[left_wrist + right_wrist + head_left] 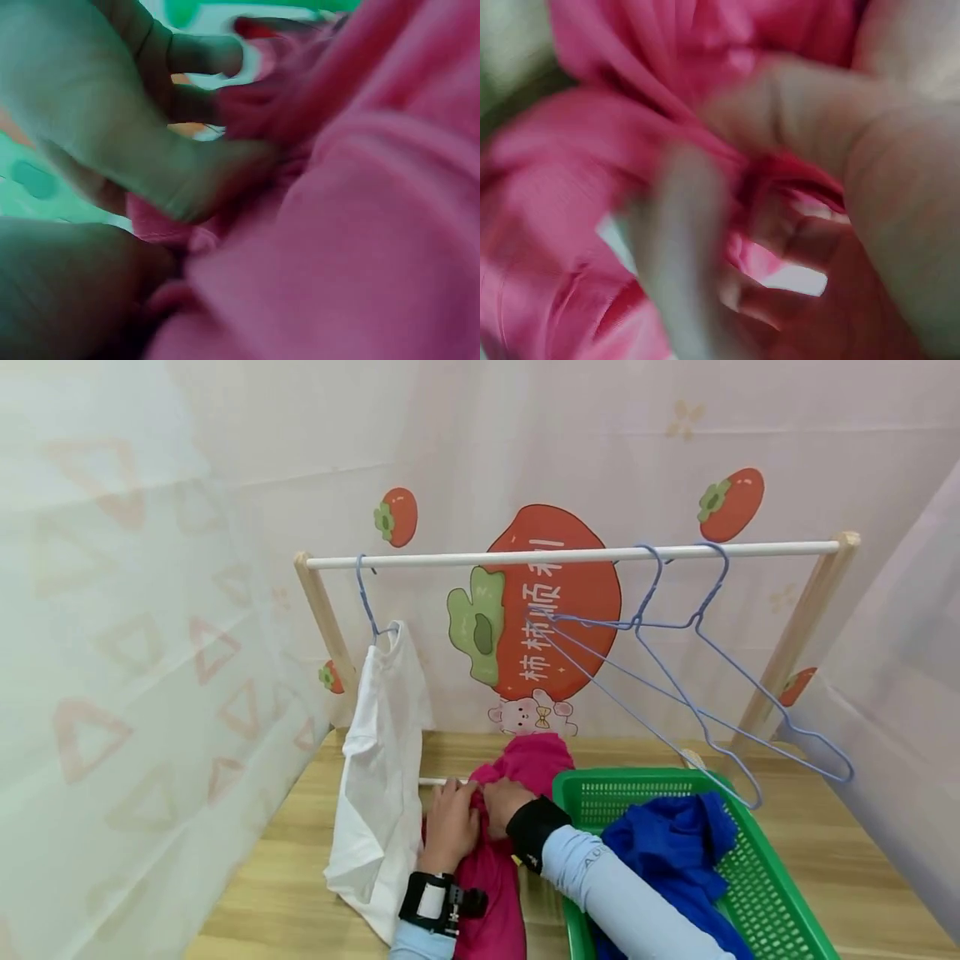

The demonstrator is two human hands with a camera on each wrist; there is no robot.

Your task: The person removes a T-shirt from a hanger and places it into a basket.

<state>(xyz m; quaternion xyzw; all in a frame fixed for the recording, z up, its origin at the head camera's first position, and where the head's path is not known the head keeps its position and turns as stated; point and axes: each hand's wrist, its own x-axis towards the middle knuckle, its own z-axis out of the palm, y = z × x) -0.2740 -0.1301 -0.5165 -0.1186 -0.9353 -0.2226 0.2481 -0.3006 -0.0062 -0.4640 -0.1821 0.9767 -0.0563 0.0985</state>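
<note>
A: Holding what with the left hand (453,827)?

B: Gripping a bunched magenta cloth garment (501,914), with thumb and fingers bent round a gathered fold.

A: And with the right hand (506,803)?

B: Pinching the same garment just beside the left hand, with fingers bent into the cloth. Looking blurred in both wrist views; cannot tell the exact part gripped.

A: Lying where?

B: Stretched over a pale wood-grain counter (277,877), between a white cloth garment (382,760) and a green perforated plastic basket (637,774); reaching from beside the left wrist, past both hands, to a crumpled mound near the far side.

A: Hung from what, over on the left?

B: Draped, in the white garment's case, on a blue wire hanger (366,602), hooked near the left end of a straight white rail (465,558) between two pale wooden posts (797,635).

A: Seeing anything else up there?

B: Can see two more blue wire hangers (637,618), hooked toward the right end of the rail and slanting down over the basket.

A: And inside the basket?

B: Can make out a crumpled deep-blue cloth garment (675,843), partly hidden behind the right arm's pale blue sleeve (630,897). Can also see a fabric backdrop (465,443) printed with red persimmons.
</note>
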